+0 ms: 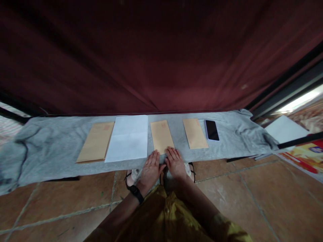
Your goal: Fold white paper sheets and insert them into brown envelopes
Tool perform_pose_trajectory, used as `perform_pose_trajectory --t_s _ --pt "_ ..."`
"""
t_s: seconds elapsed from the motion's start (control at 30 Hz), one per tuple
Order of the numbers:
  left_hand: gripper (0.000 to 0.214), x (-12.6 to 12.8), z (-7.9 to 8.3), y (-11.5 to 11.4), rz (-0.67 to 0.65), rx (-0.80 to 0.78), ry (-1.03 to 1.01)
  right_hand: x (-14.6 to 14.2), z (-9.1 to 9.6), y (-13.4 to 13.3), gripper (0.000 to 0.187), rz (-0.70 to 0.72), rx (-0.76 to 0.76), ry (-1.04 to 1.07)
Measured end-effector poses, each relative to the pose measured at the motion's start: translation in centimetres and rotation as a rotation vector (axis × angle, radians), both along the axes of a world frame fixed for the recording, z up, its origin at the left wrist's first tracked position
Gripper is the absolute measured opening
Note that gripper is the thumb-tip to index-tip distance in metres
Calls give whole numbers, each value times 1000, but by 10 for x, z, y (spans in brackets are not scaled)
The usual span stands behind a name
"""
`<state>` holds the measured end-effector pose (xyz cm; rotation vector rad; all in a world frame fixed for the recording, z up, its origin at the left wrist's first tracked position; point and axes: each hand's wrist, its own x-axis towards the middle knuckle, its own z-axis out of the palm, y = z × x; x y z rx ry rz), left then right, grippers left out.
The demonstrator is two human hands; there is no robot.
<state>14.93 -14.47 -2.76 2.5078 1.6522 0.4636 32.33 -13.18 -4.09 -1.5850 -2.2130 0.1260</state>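
Observation:
In front of me a brown paper envelope (pixel 162 136) lies flat on the grey cloth. My left hand (pixel 150 168) rests palm down at its near left corner, fingers stretched out. Over the near right corner lies my right hand (pixel 175 163), also flat, its fingertips on the envelope. Neither hand grips anything. To the left are white paper sheets (pixel 128 137) with faint fold lines, and beyond them a stack of brown envelopes (pixel 96 141). A single brown envelope (pixel 195 133) sits to the right, beside a dark-screened smartphone (pixel 212 130).
The grey cloth (pixel 234 134) covers a narrow bench or table. A dark red curtain (pixel 161 67) hangs right behind it, with dark metal bars (pixel 290 87) at the sides. Brown floor tiles (pixel 227 188) lie below. A red and yellow printed sheet (pixel 306 156) is at the far right.

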Motion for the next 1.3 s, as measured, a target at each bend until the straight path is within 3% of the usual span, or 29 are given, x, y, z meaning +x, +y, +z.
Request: perform_pose_trajectory --t_s 0.1,0.33,0.4,0.53,0.7,0.8,0.87,0.97,1.03,1.17,1.3 --pt "50 5 2 9 137 -73 -254 -3 2 3 45 14 -8 18" --pt "38 15 14 46 400 -424 -1102 -3 2 2 46 2 -2 26" --pt "36 16 17 49 448 -448 -1175 -4 3 2 46 -8 6 29" --pt "25 23 25 50 424 -484 -1247 -9 8 3 47 -45 -1 46" --pt "22 43 45 53 378 -452 -1283 -14 28 13 44 -183 -60 158" --pt "33 50 59 52 311 -431 -1282 -12 40 24 39 -286 -115 434" --pt "40 49 62 50 302 -384 -1253 -8 43 31 31 -375 -167 747" --pt "40 40 53 47 403 -327 -1212 -3 41 38 30 -456 -336 1358" --pt "44 35 41 46 486 -363 -1246 0 36 39 31 -459 -470 1654" --pt "62 33 24 44 558 -606 -1458 3 26 37 30 -438 -650 1812" --pt "63 38 23 48 537 -736 -1553 4 22 37 25 -370 -745 1883"
